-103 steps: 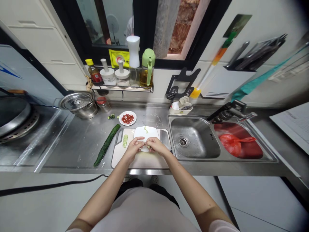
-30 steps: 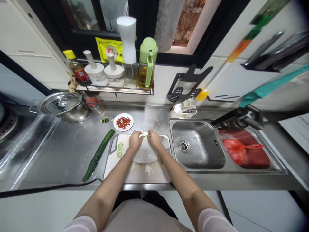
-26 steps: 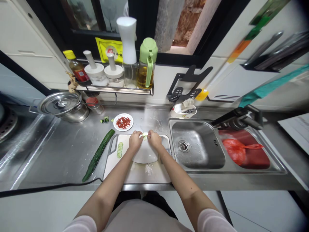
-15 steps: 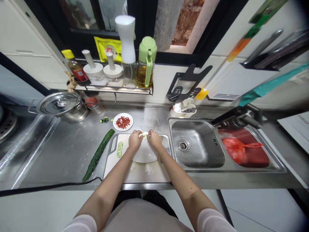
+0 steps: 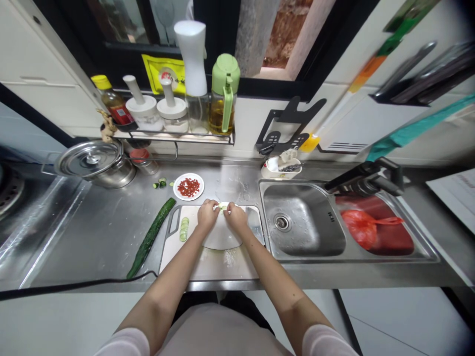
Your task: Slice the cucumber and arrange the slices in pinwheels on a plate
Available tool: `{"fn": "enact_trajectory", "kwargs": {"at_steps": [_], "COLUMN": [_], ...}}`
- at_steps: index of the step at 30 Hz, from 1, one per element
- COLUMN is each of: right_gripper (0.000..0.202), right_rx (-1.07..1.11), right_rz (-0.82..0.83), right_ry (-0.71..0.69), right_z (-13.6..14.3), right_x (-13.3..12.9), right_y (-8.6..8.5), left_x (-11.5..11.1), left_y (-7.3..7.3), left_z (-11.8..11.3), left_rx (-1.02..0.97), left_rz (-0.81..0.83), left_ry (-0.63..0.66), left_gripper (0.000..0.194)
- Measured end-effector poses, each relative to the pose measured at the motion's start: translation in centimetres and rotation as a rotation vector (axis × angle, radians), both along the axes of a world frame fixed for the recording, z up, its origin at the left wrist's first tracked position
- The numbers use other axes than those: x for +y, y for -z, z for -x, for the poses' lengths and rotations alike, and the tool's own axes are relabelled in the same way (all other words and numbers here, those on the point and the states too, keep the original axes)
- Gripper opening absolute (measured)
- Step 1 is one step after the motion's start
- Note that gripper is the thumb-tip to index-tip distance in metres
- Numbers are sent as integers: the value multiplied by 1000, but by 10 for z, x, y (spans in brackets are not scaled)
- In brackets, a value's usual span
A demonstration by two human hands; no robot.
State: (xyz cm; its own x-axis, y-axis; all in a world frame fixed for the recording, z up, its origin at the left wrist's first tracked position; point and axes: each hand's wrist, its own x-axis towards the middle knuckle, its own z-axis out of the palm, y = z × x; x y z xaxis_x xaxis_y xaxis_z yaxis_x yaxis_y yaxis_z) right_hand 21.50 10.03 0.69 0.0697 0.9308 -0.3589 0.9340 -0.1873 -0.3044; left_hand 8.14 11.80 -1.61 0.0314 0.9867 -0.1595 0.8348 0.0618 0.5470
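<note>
- Pale green cucumber slices [image 5: 222, 207] are lying on the white plate [image 5: 222, 237], near its far rim.
- Left hand [image 5: 208, 216] and right hand [image 5: 236, 217] are flanking them — fingers pinching narrow, any hold unclear.

We're in a kitchen here: steel sink [image 5: 304, 222], lidded pot [image 5: 106, 165], seasoning jars [image 5: 172, 116] racked up, knives [image 5: 426, 79] on the wall!

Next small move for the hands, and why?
I'd settle the slices on the plate before reaching away: left hand and right hand meet over them at its far edge, grip unclear. The spare row on the board looks ready for later.
</note>
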Motion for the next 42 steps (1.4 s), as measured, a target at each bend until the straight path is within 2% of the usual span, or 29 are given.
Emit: {"fn": "enact_trajectory", "kwargs": {"at_steps": [15,18,22,26,30,36,42], "right_gripper": [24,23,20,21,19,17,16], "right_rx": [10,14,36,83,140,251,309], "right_rz": [31,19,-23,-38,-65,-137,-190], "right_ry": [1,14,40,72,92,133,169], "right_z": [6,5,1,-3,-6,-13,-20], "right_x": [-4,-7,-15,-31,-54,-89,-115], "right_y": [-1,0,-3,-7,-8,-7,-6], "left_x": [1,0,-10,-30,-59,-113,-149], "left_y": [-3,-5,-11,-20,-26,-15,-6], "left_z": [1,6,16,25,34,53,71], "left_rx": [-55,-154,-316,-491,-589,-621,-479], "left_rz": [-4,-52,-130,-163,-170,-172,-175], "left_ry": [-17,-84,-279,-423,-478,-470,-458], "left_gripper": [18,19,25,31,31,30,29]}}
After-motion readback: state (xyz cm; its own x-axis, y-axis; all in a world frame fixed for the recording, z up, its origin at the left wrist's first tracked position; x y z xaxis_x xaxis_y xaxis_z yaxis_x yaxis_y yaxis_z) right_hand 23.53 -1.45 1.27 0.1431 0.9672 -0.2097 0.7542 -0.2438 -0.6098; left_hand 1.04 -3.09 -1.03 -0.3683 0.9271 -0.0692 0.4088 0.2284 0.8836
